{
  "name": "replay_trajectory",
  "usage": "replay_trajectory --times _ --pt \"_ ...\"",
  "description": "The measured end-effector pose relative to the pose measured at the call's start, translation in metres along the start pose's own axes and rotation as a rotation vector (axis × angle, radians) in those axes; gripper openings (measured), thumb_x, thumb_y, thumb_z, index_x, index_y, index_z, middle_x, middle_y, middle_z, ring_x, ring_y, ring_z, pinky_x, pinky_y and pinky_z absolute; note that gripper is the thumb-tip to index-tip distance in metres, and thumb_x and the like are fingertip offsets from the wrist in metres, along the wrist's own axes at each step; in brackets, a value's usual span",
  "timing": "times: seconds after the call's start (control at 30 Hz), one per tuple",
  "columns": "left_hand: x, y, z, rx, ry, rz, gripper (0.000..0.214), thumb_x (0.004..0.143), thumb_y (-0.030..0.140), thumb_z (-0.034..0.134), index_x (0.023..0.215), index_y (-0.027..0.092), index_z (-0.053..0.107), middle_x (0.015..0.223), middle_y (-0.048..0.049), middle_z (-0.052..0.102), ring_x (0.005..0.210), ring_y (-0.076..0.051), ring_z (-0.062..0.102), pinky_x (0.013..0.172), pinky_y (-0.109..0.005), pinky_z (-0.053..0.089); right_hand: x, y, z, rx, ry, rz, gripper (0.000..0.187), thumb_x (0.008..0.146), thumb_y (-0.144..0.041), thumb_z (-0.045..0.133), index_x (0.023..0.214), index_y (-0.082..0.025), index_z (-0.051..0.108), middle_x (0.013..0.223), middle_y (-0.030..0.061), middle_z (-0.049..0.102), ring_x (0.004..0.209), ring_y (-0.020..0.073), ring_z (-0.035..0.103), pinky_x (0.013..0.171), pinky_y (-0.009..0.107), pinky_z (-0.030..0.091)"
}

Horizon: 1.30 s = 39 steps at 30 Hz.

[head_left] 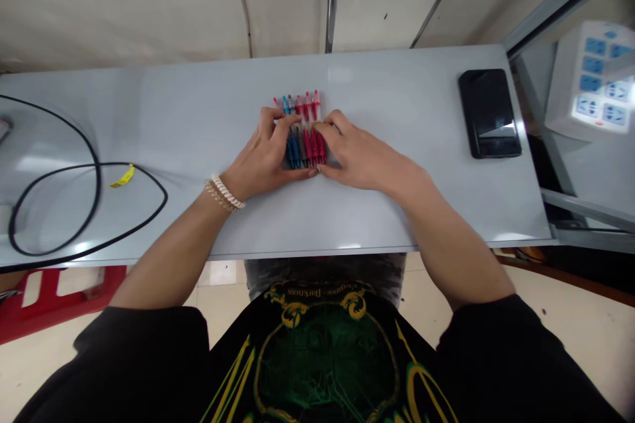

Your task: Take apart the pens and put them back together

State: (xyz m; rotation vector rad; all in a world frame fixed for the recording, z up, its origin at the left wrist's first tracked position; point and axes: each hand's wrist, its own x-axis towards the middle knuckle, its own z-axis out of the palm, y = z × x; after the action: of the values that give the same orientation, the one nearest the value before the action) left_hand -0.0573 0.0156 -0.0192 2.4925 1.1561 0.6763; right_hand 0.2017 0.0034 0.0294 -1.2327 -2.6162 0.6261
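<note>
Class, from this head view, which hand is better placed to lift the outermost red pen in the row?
Right, probably: the right hand lies with its fingers at the red end of the pen row, while the left hand sits over the blue pens, farther off.

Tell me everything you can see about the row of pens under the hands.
Several slim pens lie side by side on the pale grey table, running front to back. Their barrels look plastic, in red, blue and dark colours. The left hand and right hand cup them from both sides, hiding their middles.
</note>
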Motion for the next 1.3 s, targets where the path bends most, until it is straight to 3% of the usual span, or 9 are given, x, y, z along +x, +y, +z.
replay_trajectory --times 0.4,0.6,0.83,1.03,1.3 --pt "-0.001 -0.002 0.002 0.009 0.031 0.02 0.107 0.08 0.072 0.092 0.159 0.02 0.041 0.154 -0.0252 0.047 0.151 -0.049 0.05 0.121 -0.07 0.052 -0.002 -0.001 -0.004 -0.005 -0.011 0.007 0.063 0.101 -0.031 0.07 0.157 -0.017 0.047 0.149 0.0203 0.053 0.11 0.0347 0.069 0.099 0.052 0.059" --pt "0.0 -0.004 0.002 -0.036 0.05 0.025 0.115 0.076 0.084 0.088 0.159 0.019 0.042 0.152 -0.0247 0.048 0.15 -0.05 0.05 0.12 -0.071 0.053 -0.002 0.0 -0.005 0.006 -0.003 -0.005 0.067 0.1 -0.035 0.073 0.159 -0.018 0.045 0.151 0.0204 0.052 0.112 0.0352 0.069 0.1 0.052 0.058" --pt "0.001 -0.008 -0.002 -0.044 0.068 0.052 0.114 0.081 0.085 0.08 0.163 0.022 0.033 0.149 -0.0229 0.047 0.147 -0.047 0.053 0.114 -0.064 0.06 -0.004 0.004 -0.008 0.019 -0.007 -0.004 0.069 0.101 -0.045 0.072 0.159 -0.02 0.044 0.148 0.0195 0.053 0.114 0.0361 0.069 0.098 0.051 0.059" --pt "-0.002 -0.017 0.005 -0.118 0.147 0.003 0.098 0.092 0.082 0.07 0.163 0.027 0.03 0.142 -0.0198 0.046 0.104 -0.031 0.071 0.091 -0.056 0.066 -0.001 0.004 -0.009 0.023 0.002 0.037 0.072 0.1 -0.044 0.074 0.161 -0.019 0.044 0.146 0.0193 0.056 0.115 0.0375 0.069 0.098 0.05 0.058" --pt "-0.001 -0.005 0.004 -0.129 0.276 -0.113 0.068 0.107 0.075 0.051 0.151 0.025 0.036 0.135 -0.0168 0.051 0.073 -0.016 0.059 0.077 -0.042 0.062 0.003 0.004 -0.01 -0.012 0.058 0.066 0.064 0.103 -0.043 0.071 0.158 -0.017 0.051 0.144 0.0197 0.06 0.117 0.037 0.069 0.099 0.049 0.057"
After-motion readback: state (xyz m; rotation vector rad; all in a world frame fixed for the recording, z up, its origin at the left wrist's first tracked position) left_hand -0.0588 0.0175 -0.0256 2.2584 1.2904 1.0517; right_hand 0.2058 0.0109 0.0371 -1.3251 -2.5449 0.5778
